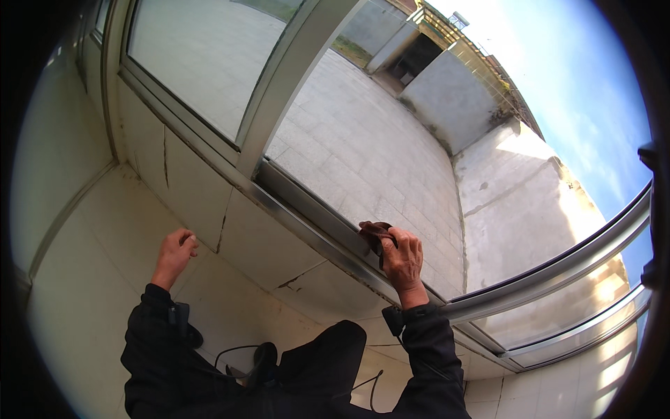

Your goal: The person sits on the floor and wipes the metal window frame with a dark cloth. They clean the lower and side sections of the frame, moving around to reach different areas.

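Note:
A dark brown cloth is bunched in my right hand, pressed against the lower part of a window with a metal frame. The cloth lies over the bottom rail, partly in front of the glass or opening; I cannot tell which it is. My left hand hangs over the tiled floor with its fingers loosely curled. Nothing shows in it, and it touches nothing that I can see. Below the rail runs a wall of pale tiles with dark cracks between them.
An upright metal post divides the window from a glass pane on the left. Another framed section bends away at the right. Outside are a paved yard and a grey wall. Thin black cables run by my legs.

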`<state>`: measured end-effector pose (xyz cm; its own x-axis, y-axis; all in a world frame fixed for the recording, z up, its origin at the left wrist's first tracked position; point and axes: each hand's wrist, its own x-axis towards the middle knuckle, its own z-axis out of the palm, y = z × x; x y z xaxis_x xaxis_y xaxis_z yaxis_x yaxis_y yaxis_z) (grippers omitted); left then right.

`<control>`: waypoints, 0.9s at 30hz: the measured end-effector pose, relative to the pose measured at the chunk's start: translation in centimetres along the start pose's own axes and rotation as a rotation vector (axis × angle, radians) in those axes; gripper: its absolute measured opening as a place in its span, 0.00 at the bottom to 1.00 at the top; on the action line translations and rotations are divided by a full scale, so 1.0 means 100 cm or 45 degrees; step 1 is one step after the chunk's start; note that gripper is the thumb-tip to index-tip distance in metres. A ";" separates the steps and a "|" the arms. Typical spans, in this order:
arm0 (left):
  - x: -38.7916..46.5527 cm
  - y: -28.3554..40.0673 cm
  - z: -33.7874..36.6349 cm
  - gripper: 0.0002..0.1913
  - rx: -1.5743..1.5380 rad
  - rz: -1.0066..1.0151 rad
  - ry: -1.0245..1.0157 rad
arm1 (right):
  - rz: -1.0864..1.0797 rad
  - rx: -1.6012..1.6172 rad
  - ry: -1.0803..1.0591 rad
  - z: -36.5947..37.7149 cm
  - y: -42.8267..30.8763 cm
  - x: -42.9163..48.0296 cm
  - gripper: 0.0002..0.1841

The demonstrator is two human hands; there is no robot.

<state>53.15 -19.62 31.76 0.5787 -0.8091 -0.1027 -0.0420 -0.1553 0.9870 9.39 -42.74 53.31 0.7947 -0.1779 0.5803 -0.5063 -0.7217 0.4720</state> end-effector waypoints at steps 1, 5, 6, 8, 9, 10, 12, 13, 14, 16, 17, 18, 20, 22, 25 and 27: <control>0.001 0.001 0.000 0.12 0.016 -0.015 0.006 | -0.014 0.023 0.092 0.000 0.000 -0.006 0.13; 0.001 0.002 0.006 0.14 0.027 -0.014 0.008 | 0.078 -0.162 0.198 -0.041 0.055 0.018 0.16; 0.002 0.003 0.008 0.14 0.029 -0.019 0.008 | 0.142 -0.229 0.270 -0.056 0.074 0.030 0.19; 0.003 0.003 0.014 0.13 0.013 -0.024 0.001 | 0.349 -0.218 0.378 -0.080 0.099 0.047 0.20; 0.004 0.004 0.017 0.13 -0.005 -0.024 -0.002 | 0.372 -0.215 0.405 -0.085 0.105 0.050 0.19; 0.004 0.004 0.019 0.13 -0.022 -0.024 -0.003 | 0.300 -0.208 0.460 -0.083 0.103 0.048 0.19; 0.005 0.004 0.020 0.14 0.002 -0.029 -0.026 | 0.376 -0.158 0.378 -0.067 0.084 0.031 0.19; 0.005 0.004 0.020 0.14 0.028 -0.037 -0.025 | 0.330 -0.146 0.325 -0.056 0.069 0.016 0.19; 0.005 0.004 0.019 0.14 0.028 -0.025 -0.040 | 0.274 -0.115 0.296 -0.042 0.052 0.001 0.16; 0.005 0.002 0.016 0.14 0.056 -0.006 -0.052 | 0.095 -0.077 0.165 -0.025 0.028 -0.026 0.09; 0.005 0.001 0.015 0.14 0.052 -0.004 -0.049 | 0.094 -0.062 0.151 -0.020 0.021 -0.034 0.10; 0.006 0.000 0.015 0.14 0.045 0.002 -0.054 | 0.133 -0.067 0.031 -0.023 0.025 -0.037 0.10; 0.006 -0.003 0.018 0.14 0.038 -0.035 -0.050 | 0.176 -0.106 0.067 -0.040 0.043 -0.034 0.12; 0.008 -0.005 0.021 0.14 0.033 -0.102 -0.026 | 0.233 -0.212 0.202 -0.070 0.085 -0.018 0.15; 0.013 -0.008 0.027 0.14 0.092 -0.107 -0.056 | 0.400 -0.389 0.407 -0.127 0.148 0.005 0.17; 0.014 -0.011 0.029 0.13 0.051 -0.071 -0.098 | 0.499 -0.502 0.589 -0.155 0.182 0.008 0.19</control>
<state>51.63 -22.28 30.16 0.5169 -0.8394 -0.1682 -0.0451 -0.2229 0.9738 -4.42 -45.65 72.66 0.3511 -0.0095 0.9363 -0.8774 -0.3524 0.3254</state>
